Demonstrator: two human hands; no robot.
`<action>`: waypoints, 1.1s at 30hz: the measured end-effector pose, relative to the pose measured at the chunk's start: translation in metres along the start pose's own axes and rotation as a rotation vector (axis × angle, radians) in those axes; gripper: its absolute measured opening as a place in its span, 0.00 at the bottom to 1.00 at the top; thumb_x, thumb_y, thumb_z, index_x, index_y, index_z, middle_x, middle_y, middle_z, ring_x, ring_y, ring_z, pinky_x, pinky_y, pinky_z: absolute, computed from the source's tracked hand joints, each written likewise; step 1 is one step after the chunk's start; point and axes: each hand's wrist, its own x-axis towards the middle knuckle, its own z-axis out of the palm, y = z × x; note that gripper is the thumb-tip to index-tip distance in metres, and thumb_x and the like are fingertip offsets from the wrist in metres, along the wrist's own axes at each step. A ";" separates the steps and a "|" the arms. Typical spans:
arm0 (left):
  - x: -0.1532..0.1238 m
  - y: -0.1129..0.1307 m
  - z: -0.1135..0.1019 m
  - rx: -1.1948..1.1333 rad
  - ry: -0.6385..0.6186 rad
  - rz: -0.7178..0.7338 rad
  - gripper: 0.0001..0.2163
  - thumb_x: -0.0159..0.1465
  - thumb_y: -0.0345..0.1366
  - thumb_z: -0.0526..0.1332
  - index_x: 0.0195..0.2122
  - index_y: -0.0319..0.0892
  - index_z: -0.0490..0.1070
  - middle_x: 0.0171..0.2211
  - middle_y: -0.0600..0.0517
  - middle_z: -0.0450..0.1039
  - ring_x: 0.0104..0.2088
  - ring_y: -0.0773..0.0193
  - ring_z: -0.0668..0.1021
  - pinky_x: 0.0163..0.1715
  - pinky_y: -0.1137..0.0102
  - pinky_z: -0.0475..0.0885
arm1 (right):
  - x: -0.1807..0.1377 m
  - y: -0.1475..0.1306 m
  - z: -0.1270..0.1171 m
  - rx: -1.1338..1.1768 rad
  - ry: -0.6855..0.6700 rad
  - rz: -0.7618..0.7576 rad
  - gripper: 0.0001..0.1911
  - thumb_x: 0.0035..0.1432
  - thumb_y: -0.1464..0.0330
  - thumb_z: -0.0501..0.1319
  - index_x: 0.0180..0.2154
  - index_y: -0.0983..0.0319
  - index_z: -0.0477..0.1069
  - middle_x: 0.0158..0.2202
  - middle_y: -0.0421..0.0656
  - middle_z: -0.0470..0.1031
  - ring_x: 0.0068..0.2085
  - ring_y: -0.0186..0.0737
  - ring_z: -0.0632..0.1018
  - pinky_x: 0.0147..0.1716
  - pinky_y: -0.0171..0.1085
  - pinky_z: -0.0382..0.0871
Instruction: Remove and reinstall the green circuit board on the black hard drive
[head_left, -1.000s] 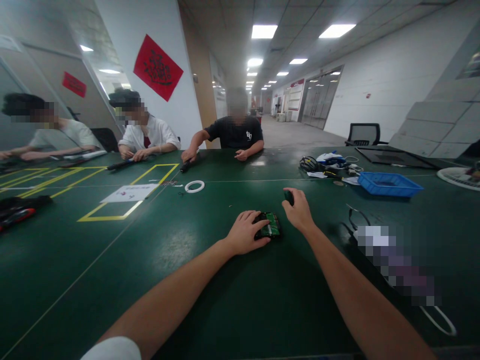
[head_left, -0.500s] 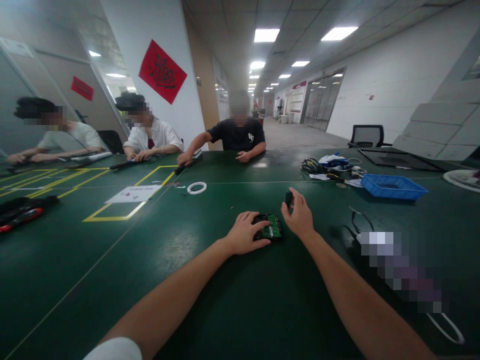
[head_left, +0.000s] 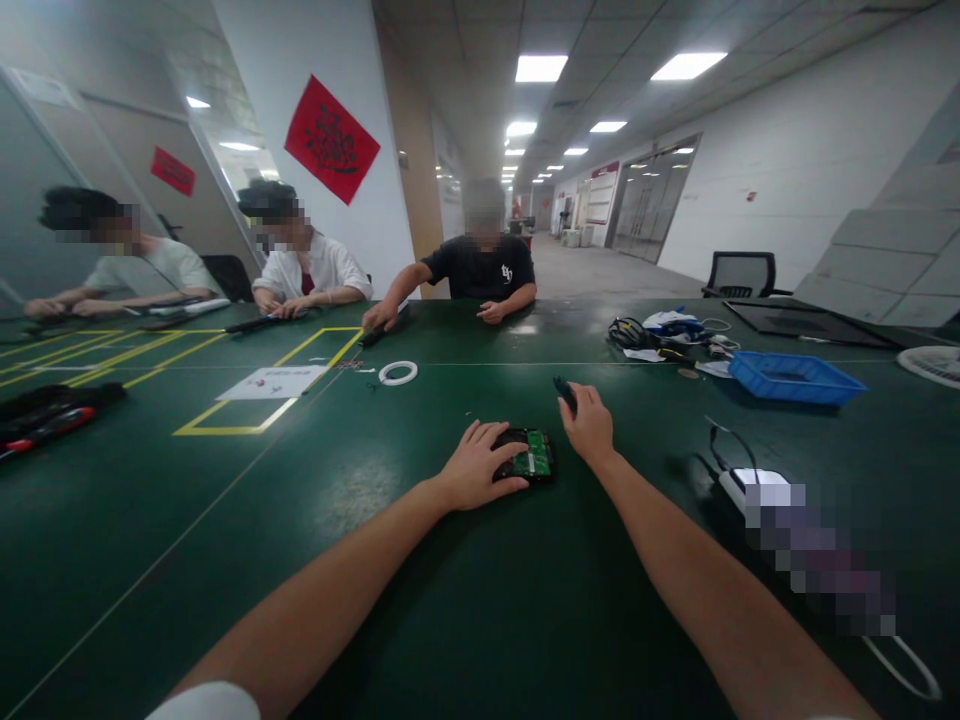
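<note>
A hard drive (head_left: 537, 466) with its green circuit board facing up lies on the green table (head_left: 480, 620). My left hand (head_left: 480, 465) spans its left part, thumb along the near edge and fingers over the top and far side, gripping it against the tabletop. Just right of the drive and a little above the table, my right hand (head_left: 589, 425) is closed around a small dark object (head_left: 565, 393). One end of that object sticks out at the fingertips; the rest is hidden, so its kind cannot be made out.
A blue tray (head_left: 799, 380) and a pile of cables (head_left: 637, 333) are at the right. A white device with a cord (head_left: 757, 485) lies nearer on that side. Leftward are a white ring (head_left: 397, 373), a paper sheet (head_left: 274, 382) and yellow tape. Several people sit across the table.
The dark object in my right hand has tilted and shows more of its length. My view has shifted slightly; the left hand keeps its hold on the hard drive.
</note>
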 end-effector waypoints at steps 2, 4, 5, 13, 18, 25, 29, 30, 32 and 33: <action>0.001 0.001 0.001 -0.001 0.007 -0.011 0.29 0.64 0.60 0.59 0.62 0.55 0.67 0.67 0.45 0.56 0.66 0.43 0.61 0.66 0.41 0.50 | -0.001 0.001 -0.002 0.022 0.052 -0.010 0.21 0.68 0.59 0.52 0.55 0.63 0.68 0.49 0.55 0.74 0.50 0.54 0.76 0.52 0.50 0.70; 0.001 0.001 0.001 -0.001 0.014 -0.025 0.29 0.64 0.60 0.60 0.62 0.54 0.67 0.67 0.45 0.56 0.66 0.43 0.61 0.65 0.41 0.50 | -0.003 -0.003 -0.004 0.077 0.111 0.013 0.22 0.68 0.57 0.52 0.55 0.63 0.67 0.49 0.54 0.75 0.51 0.54 0.76 0.53 0.51 0.70; 0.001 0.001 0.001 0.000 0.016 -0.029 0.29 0.63 0.60 0.60 0.62 0.55 0.67 0.67 0.45 0.56 0.66 0.42 0.61 0.65 0.41 0.50 | -0.005 -0.007 -0.004 0.120 0.128 0.026 0.23 0.68 0.57 0.52 0.57 0.64 0.66 0.49 0.55 0.76 0.51 0.54 0.76 0.53 0.51 0.70; 0.001 0.002 0.002 0.016 0.018 -0.029 0.30 0.64 0.61 0.59 0.63 0.55 0.66 0.68 0.44 0.55 0.66 0.42 0.61 0.65 0.41 0.51 | -0.019 -0.049 -0.010 0.416 0.086 0.015 0.37 0.69 0.57 0.54 0.70 0.62 0.40 0.49 0.52 0.78 0.47 0.47 0.81 0.50 0.47 0.75; 0.002 0.001 0.003 0.012 0.019 -0.024 0.30 0.63 0.60 0.60 0.63 0.55 0.67 0.67 0.44 0.56 0.65 0.42 0.61 0.65 0.41 0.52 | -0.019 -0.049 -0.013 0.361 0.029 0.000 0.36 0.67 0.56 0.55 0.70 0.61 0.45 0.49 0.52 0.77 0.45 0.49 0.81 0.50 0.49 0.76; 0.002 0.000 0.002 0.005 0.021 -0.021 0.30 0.63 0.60 0.60 0.63 0.55 0.67 0.67 0.44 0.56 0.66 0.42 0.61 0.65 0.41 0.52 | -0.020 -0.047 -0.011 0.369 0.032 -0.031 0.36 0.67 0.57 0.55 0.69 0.62 0.45 0.48 0.52 0.76 0.44 0.48 0.81 0.49 0.47 0.76; 0.002 -0.001 0.003 0.010 0.007 -0.019 0.31 0.64 0.61 0.58 0.64 0.54 0.66 0.68 0.44 0.55 0.66 0.42 0.60 0.65 0.41 0.52 | -0.021 -0.046 -0.010 0.390 0.016 -0.037 0.36 0.67 0.57 0.56 0.69 0.61 0.45 0.48 0.51 0.77 0.44 0.48 0.81 0.49 0.48 0.76; 0.002 -0.001 0.003 0.012 0.003 -0.020 0.31 0.64 0.62 0.57 0.64 0.54 0.66 0.68 0.44 0.54 0.66 0.42 0.60 0.65 0.41 0.51 | -0.021 -0.046 -0.010 0.386 0.009 -0.036 0.36 0.67 0.57 0.55 0.69 0.61 0.45 0.48 0.51 0.77 0.44 0.49 0.81 0.50 0.48 0.76; 0.002 -0.002 0.004 0.011 -0.001 -0.020 0.31 0.64 0.62 0.57 0.64 0.55 0.65 0.68 0.44 0.54 0.66 0.42 0.60 0.65 0.41 0.51 | -0.021 -0.046 -0.011 0.375 -0.006 -0.029 0.36 0.67 0.57 0.55 0.69 0.61 0.45 0.48 0.52 0.77 0.45 0.49 0.81 0.50 0.49 0.76; 0.002 -0.002 0.004 0.009 0.000 -0.021 0.31 0.63 0.63 0.57 0.64 0.55 0.66 0.68 0.44 0.54 0.66 0.42 0.60 0.65 0.41 0.51 | -0.021 -0.046 -0.011 0.368 -0.012 -0.025 0.36 0.67 0.57 0.55 0.69 0.61 0.44 0.48 0.52 0.77 0.45 0.50 0.81 0.50 0.50 0.76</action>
